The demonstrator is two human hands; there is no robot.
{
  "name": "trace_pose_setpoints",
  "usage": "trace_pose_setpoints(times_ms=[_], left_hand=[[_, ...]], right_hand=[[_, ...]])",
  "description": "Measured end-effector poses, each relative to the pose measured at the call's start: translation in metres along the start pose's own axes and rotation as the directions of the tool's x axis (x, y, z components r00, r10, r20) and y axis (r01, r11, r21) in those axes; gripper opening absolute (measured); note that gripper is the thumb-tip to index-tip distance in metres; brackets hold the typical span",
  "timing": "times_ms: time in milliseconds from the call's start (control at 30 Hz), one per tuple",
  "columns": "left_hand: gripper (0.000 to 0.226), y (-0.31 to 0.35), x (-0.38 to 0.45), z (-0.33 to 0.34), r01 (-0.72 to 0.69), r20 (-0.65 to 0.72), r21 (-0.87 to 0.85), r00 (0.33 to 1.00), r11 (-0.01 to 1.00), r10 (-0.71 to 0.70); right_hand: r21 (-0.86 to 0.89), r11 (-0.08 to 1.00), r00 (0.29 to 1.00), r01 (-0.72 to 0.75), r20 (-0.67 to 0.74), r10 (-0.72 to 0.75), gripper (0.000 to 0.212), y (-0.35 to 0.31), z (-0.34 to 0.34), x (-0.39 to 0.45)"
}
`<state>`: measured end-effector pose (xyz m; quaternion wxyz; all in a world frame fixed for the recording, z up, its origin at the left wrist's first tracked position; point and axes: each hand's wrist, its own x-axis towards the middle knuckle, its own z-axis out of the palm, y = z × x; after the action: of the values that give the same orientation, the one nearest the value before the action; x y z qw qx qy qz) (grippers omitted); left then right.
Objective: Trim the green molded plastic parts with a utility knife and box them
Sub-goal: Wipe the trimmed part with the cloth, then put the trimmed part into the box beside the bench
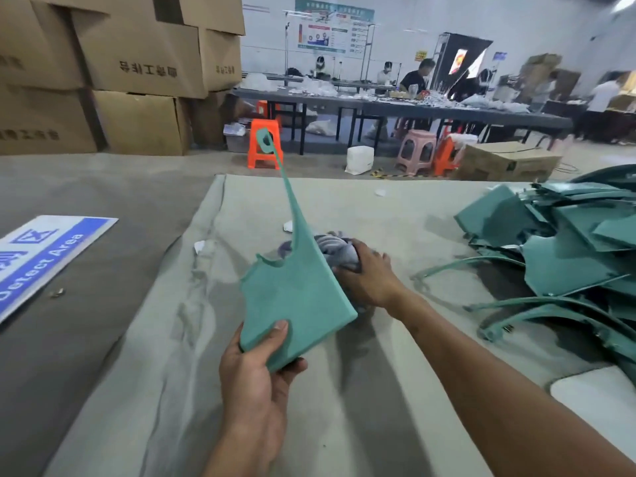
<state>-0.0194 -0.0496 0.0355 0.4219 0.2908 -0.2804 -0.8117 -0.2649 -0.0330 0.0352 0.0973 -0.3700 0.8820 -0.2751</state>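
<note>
A beige cloth (pixel 344 390) covers the table, with a heap of green parts (pixel 557 242) piled at its right edge. Above the cloth's middle one green molded part (pixel 296 297) is held tilted, its thin stem rising away. The left hand (pixel 256 376) pinches its near corner, thumb on top. The right hand (pixel 368 277), just behind the part, has fingers curled round a bunched striped rag (pixel 335 249)

Left hand (pixel 256 366): raised, thumb on top, fingers curled beneath in a pinch grip. Right hand (pixel 366 277): arm extended forward, fingers apparently curled closed, partly hidden.
</note>
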Motion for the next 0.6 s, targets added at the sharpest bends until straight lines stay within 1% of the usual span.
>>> trace_pose_setpoints(times_ms=[33,67,100,133,167,200,233,267,300,333,367,433,467,500,533,600], left_hand=[[0.022,-0.002,-0.001,0.001,-0.014,0.015,0.018,1.0,1.0,0.014],[0.023,-0.004,-0.002,0.002,-0.029,0.033,0.032,0.999,0.999,0.028],[0.024,-0.005,-0.003,0.003,-0.044,0.053,0.045,0.998,0.998,0.042],[0.025,-0.007,-0.005,0.005,-0.06,0.078,0.058,0.995,0.997,0.056],[0.025,-0.01,-0.007,0.006,-0.085,0.104,0.075,0.992,0.994,0.077],[0.023,-0.013,-0.008,0.007,-0.12,0.136,0.111,0.985,0.987,0.105],[0.021,-0.018,-0.012,0.009,-0.156,0.171,0.161,0.977,0.975,0.128],[0.02,-0.022,-0.016,0.012,-0.193,0.208,0.229,0.967,0.954,0.146],[0.024,-0.027,-0.022,0.017,-0.226,0.26,0.297,0.954,0.928,0.149],[0.029,-0.032,-0.028,0.02,-0.258,0.324,0.365,0.936,0.895,0.138],[0.031,-0.036,-0.034,0.022,-0.291,0.392,0.426,0.913,0.857,0.115],[0.03,-0.045,-0.05,0.022,-0.38,0.543,0.555,0.839,0.74,0.023],[0.028,-0.051,-0.06,0.022,-0.426,0.61,0.582,0.792,0.693,-0.027],[0.026,-0.056,-0.069,0.021,-0.451,0.649,0.593,0.758,0.667,-0.064],[0.026,-0.058,-0.076,0.019,-0.456,0.668,0.589,0.74,0.667,-0.083],[0.031,-0.064,-0.099,0.02,-0.452,0.685,0.598,0.717,0.662,-0.129]], right_hand=[[0.033,0.999,0.998,0.025,-0.055,-0.023,0.064,-0.003,-0.007,-0.006],[0.126,0.991,0.985,0.052,-0.167,-0.031,0.056,-0.007,-0.014,-0.015],[0.293,0.952,0.953,0.091,-0.304,0.003,0.045,-0.01,-0.021,-0.029],[0.509,0.851,0.924,0.129,-0.373,0.083,0.033,-0.009,-0.027,-0.046],[0.7,0.701,0.93,0.135,-0.334,0.155,0.033,-0.007,-0.034,-0.07],[0.808,0.585,0.964,0.067,-0.203,0.169,0.043,-0.005,-0.038,-0.094],[0.85,0.526,0.99,-0.022,-0.054,0.128,0.052,0.004,-0.041,-0.118],[0.847,0.526,0.997,-0.074,0.047,0.065,0.052,0.011,-0.042,-0.14],[0.819,0.57,0.997,-0.071,0.072,0.021,0.044,0.018,-0.04,-0.164],[0.795,0.605,0.999,-0.044,0.034,0.028,0.033,0.025,-0.035,-0.181],[0.807,0.59,0.997,-0.008,-0.036,0.062,0.024,0.03,-0.031,-0.193],[0.904,0.426,0.971,0.028,-0.125,0.202,0.016,0.041,-0.026,-0.218],[0.942,0.333,0.953,0.049,-0.144,0.266,0.018,0.048,-0.029,-0.231],[0.965,0.252,0.94,0.066,-0.145,0.31,0.022,0.052,-0.032,-0.244],[0.979,0.195,0.938,0.067,-0.128,0.321,0.027,0.053,-0.034,-0.257],[0.987,0.155,0.939,0.038,-0.088,0.332,0.035,0.059,-0.041,-0.293]])
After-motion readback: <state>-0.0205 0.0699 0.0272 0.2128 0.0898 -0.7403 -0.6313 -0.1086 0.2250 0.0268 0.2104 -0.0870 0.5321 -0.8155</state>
